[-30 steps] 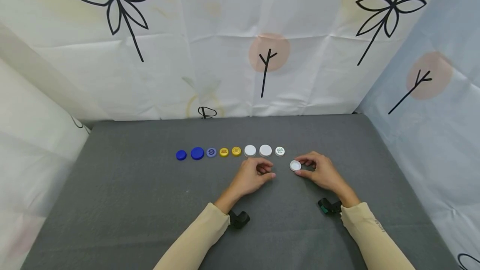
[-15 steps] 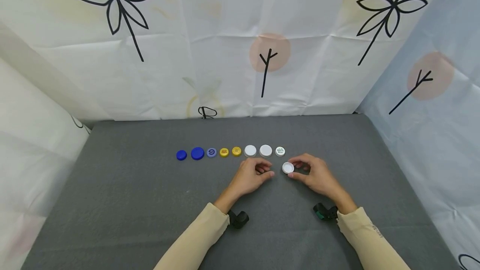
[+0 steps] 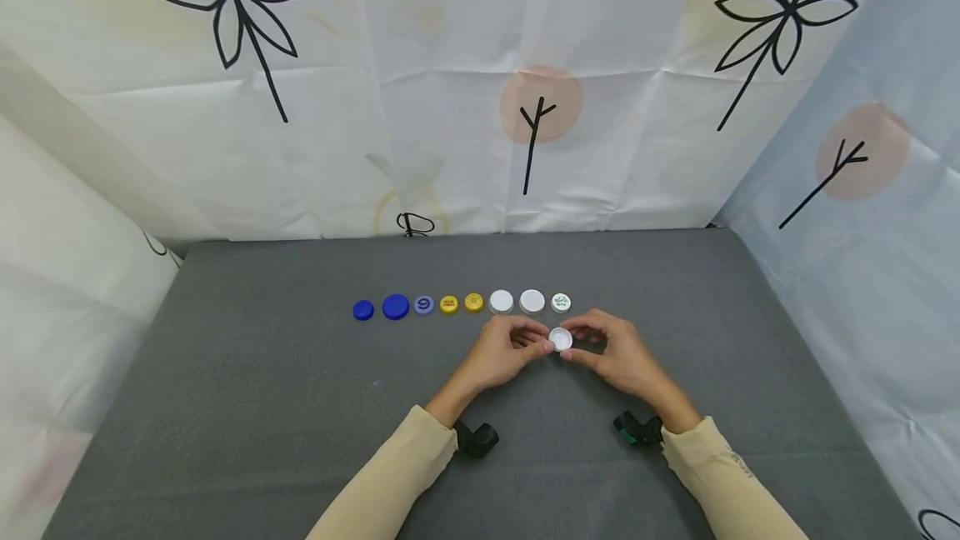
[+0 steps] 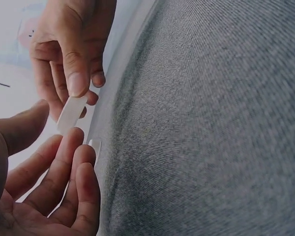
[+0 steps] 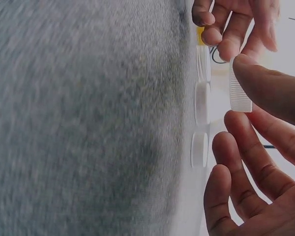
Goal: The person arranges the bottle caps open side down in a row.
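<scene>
A white ribbed bottle cap point(image 3: 560, 338), its hollow side up, is pinched between the thumb and fingers of my right hand point(image 3: 617, 354). The right wrist view shows the ribbed side of this cap point(image 5: 240, 88) held above the cloth. My left hand point(image 3: 504, 352) is close on the cap's left side, thumb and fingers parted and loosely bent. In the left wrist view, the left fingertips point(image 4: 74, 135) are right at the cap's lower edge while the left thumb stands apart from it. Behind both hands a printed white cap point(image 3: 560, 302) lies on the table.
A row of caps runs left from the printed one: two white caps point(image 3: 532, 301), two yellow caps point(image 3: 448, 304), a light blue cap point(image 3: 423, 305) and two dark blue caps point(image 3: 395, 307). They lie on a grey cloth-covered table point(image 3: 262, 407). White patterned curtains point(image 3: 450, 148) enclose it.
My right hand has moved left with the white bottle cap, bringing it to the left hand's fingertips. The left hand and the row of caps have stayed in place.
</scene>
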Motion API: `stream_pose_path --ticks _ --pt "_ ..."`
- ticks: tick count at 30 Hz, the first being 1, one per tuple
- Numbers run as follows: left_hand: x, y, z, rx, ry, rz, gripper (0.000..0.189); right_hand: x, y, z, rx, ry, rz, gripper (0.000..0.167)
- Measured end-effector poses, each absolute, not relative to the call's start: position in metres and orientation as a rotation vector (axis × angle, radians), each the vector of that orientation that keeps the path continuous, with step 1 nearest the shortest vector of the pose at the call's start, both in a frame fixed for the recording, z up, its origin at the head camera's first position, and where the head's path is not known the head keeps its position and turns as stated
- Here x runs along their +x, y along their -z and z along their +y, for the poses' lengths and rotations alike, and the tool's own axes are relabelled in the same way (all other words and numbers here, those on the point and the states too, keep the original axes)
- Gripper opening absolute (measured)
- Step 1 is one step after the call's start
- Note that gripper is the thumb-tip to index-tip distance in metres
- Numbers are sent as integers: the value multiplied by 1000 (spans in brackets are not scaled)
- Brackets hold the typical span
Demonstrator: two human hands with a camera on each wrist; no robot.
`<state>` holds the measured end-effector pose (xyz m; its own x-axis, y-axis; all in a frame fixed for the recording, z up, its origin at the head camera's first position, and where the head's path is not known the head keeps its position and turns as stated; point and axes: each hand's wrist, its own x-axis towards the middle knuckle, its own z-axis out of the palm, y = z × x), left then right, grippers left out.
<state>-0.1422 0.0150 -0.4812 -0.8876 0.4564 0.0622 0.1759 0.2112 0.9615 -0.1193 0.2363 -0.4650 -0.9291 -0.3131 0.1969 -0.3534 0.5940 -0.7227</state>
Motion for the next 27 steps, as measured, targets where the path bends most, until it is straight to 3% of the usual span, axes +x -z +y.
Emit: stream_pose_path --ticks 17,27 --pt "-141 478 5 471 -1882 2156 17 -122 461 221 636 -1397 -2706 35" --pt "-140 478 2 493 -1987 2139 17 -127 459 218 580 -1541 -2709 24"
